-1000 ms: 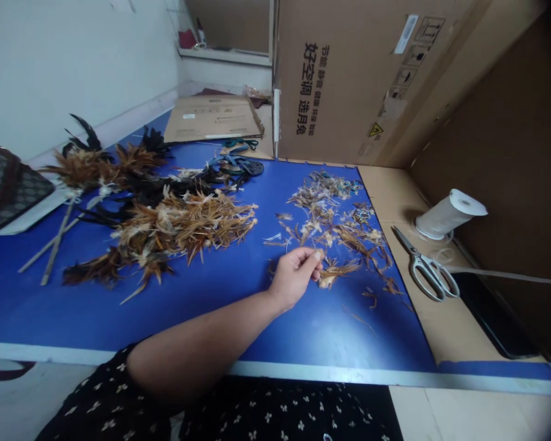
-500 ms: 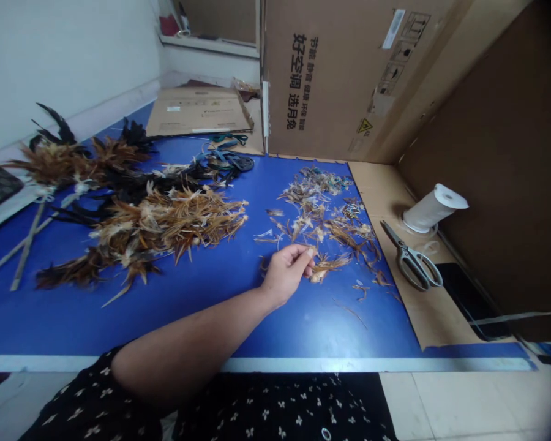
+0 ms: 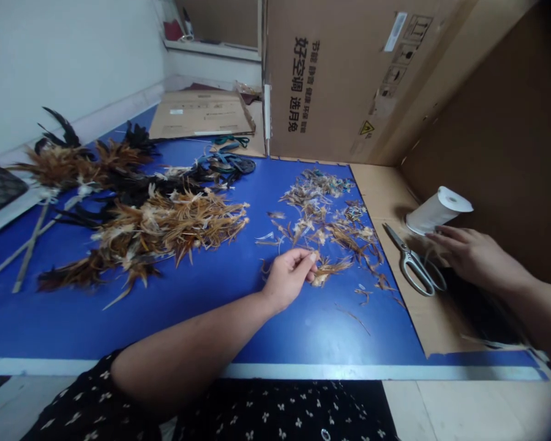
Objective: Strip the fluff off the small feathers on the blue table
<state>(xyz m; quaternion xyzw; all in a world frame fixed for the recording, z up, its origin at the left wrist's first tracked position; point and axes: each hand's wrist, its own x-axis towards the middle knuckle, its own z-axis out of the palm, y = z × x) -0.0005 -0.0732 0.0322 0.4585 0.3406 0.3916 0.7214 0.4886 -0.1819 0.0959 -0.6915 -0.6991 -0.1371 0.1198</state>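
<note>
My left hand (image 3: 288,277) is closed in a pinch on a small bunch of brown feathers (image 3: 333,267), low over the blue table. The feathers' tips point right, out of the fingers. At the right, my right hand (image 3: 472,254) reaches in above the cardboard sheet. Its fingers are stretched toward the base of a white spool (image 3: 438,211), close beside it; whether they touch it I cannot tell. Just left of that hand lies a pair of scissors (image 3: 413,263), blades pointing away. A dark flat slab (image 3: 480,309) like a phone lies partly under the right forearm.
Loose feather scraps (image 3: 319,190) are scattered beyond my left hand. A large heap of brown and black feathers (image 3: 165,223) covers the table's left. Crossed sticks (image 3: 27,245) lie at the far left. A big cardboard box (image 3: 340,79) walls off the back and right.
My right hand has come in from the right edge, over the dark slab to the spool. My left hand keeps its pinch on the feathers in nearly the same place.
</note>
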